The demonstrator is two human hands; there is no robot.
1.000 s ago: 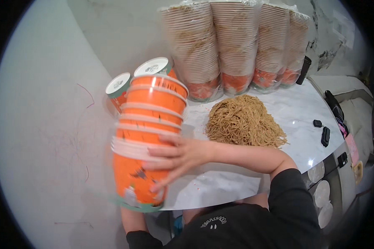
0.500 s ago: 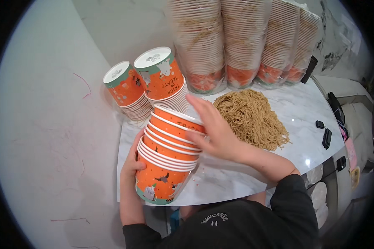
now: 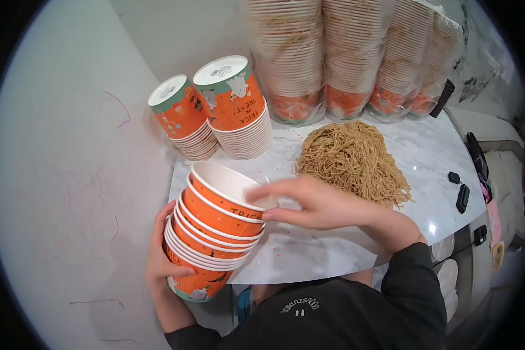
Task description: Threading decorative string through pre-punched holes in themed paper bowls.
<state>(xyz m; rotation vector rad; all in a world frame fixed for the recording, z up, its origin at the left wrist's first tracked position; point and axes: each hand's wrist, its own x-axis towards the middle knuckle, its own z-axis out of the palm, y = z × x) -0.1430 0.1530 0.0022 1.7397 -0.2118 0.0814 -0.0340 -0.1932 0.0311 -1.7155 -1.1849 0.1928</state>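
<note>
Left hand (image 3: 160, 262) gripping nested orange cups (image 3: 216, 233) past table edge (image 3: 178, 169), right hand (image 3: 309, 201) pinching top rim

I see a heap of noodles (image 3: 351, 158) on the marble table (image 3: 426, 157), two upturned cup stacks (image 3: 216, 111) near the wall, wrapped cup columns (image 3: 356, 52) behind, and small black gadgets (image 3: 462, 195) at the right edge.

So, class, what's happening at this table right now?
A person grips a nested stack of orange paper bowls from below with the left hand, while the right hand pinches the rim of the top bowl. A pile of dry noodles lies on the marble table, with two upturned bowl stacks and wrapped sleeves of bowls behind.
</note>
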